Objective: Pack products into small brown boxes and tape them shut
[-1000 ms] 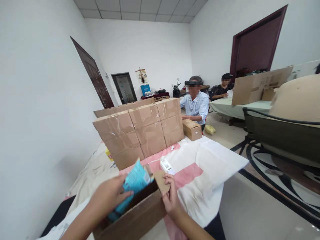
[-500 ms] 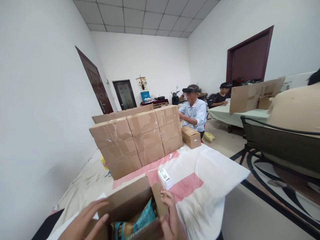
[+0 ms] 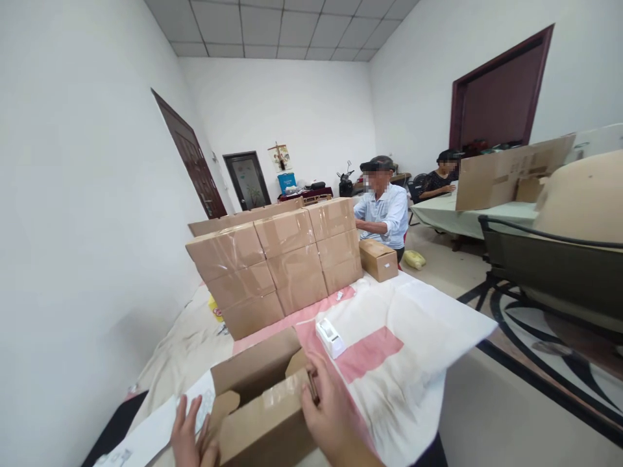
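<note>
An open cardboard box [image 3: 272,421] lies at the near edge of the table, its long opening facing up and a flap tilted inward at each end. My left hand [image 3: 187,436] rests against the box's left end, fingers spread and touching the cardboard by the flap. At the right end, my right hand [image 3: 327,403] has its thumb and fingers closed over the box's edge. The inside is dark, and its contents are hidden behind the near wall. Under my left hand's side lies a white printed sheet [image 3: 160,423].
Stacked taped cartons [image 3: 277,259] form a wall across the table. A white tape-dispenser-like device [image 3: 329,337] sits right of the box. Another closed carton [image 3: 378,259] stands beyond, near a seated person [image 3: 384,207]. The table's right corner edge drops to the floor.
The box has tipped so its near wall shows and the teal packet inside is out of sight. My left hand has shifted lower on the left end; my right hand still grips the right end.
</note>
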Demonstrator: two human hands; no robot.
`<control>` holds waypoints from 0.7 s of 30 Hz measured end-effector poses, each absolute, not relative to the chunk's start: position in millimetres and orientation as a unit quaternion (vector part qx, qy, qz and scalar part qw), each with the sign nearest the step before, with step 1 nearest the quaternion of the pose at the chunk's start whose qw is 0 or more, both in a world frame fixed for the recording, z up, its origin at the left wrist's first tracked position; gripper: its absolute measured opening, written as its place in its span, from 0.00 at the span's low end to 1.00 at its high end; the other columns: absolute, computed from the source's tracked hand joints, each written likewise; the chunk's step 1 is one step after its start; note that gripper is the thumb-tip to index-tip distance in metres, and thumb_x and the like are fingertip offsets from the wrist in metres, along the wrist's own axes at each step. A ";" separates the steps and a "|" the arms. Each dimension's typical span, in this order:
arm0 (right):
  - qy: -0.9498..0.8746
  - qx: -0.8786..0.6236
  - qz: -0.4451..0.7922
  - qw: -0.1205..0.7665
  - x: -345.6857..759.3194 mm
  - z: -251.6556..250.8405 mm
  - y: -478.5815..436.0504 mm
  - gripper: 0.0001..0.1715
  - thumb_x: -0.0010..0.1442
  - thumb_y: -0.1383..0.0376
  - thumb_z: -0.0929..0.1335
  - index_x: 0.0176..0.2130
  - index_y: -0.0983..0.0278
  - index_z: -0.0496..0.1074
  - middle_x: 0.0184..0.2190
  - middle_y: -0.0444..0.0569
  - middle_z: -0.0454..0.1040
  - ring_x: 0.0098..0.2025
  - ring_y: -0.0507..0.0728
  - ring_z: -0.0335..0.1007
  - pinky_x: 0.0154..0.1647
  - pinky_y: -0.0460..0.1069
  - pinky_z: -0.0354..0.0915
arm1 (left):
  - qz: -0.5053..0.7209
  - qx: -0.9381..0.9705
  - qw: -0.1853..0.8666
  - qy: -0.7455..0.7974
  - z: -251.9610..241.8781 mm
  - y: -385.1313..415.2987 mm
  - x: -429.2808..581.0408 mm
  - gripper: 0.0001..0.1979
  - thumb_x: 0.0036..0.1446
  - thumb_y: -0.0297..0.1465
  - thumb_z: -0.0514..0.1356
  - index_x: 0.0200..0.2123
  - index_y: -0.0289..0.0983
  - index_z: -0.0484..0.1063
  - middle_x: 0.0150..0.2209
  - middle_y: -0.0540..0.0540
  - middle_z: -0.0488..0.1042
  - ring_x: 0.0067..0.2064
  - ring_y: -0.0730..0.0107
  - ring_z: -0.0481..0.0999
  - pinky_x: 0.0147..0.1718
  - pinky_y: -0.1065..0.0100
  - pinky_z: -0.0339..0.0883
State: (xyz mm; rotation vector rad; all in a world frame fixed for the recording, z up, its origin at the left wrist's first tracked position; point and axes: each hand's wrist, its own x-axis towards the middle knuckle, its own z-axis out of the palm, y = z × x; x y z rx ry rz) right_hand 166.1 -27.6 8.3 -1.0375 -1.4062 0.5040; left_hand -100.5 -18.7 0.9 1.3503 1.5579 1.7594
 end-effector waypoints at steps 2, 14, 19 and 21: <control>-0.619 -0.453 0.254 0.589 164.1 11.9 -19.0 0.42 0.57 0.72 0.64 0.69 0.57 0.59 0.70 0.50 0.58 0.73 0.62 0.51 0.74 0.61 0.50 | 0.641 0.457 0.252 0.564 8.7 -10.2 -101.3 0.49 0.46 0.46 0.63 0.70 0.44 0.51 0.75 0.41 0.41 0.74 0.36 0.43 0.70 0.40 0.45; -0.578 -0.278 0.521 0.563 182.0 14.4 25.0 0.46 0.47 0.71 0.65 0.65 0.51 0.65 0.64 0.47 0.66 0.62 0.61 0.67 0.62 0.58 0.64 | 0.526 0.509 0.330 0.596 24.0 -28.5 -100.3 0.36 0.61 0.37 0.49 0.72 0.49 0.45 0.68 0.45 0.59 0.72 0.47 0.55 0.69 0.41 0.49; -0.619 -0.255 0.399 0.627 177.3 16.8 22.3 0.24 0.54 0.67 0.63 0.48 0.58 0.79 0.54 0.51 0.73 0.60 0.61 0.67 0.65 0.59 0.59 | 0.319 0.693 0.022 0.646 38.6 -45.9 -90.1 0.23 0.67 0.40 0.47 0.61 0.48 0.69 0.63 0.47 0.71 0.71 0.45 0.55 0.68 0.31 0.34; -0.627 -0.251 0.370 0.638 176.9 16.8 19.4 0.20 0.59 0.65 0.62 0.43 0.60 0.80 0.54 0.52 0.73 0.60 0.61 0.67 0.65 0.59 0.59 | 0.238 0.732 -0.066 0.635 42.3 -53.4 -80.2 0.23 0.67 0.39 0.47 0.60 0.46 0.71 0.62 0.45 0.72 0.69 0.43 0.59 0.66 0.29 0.33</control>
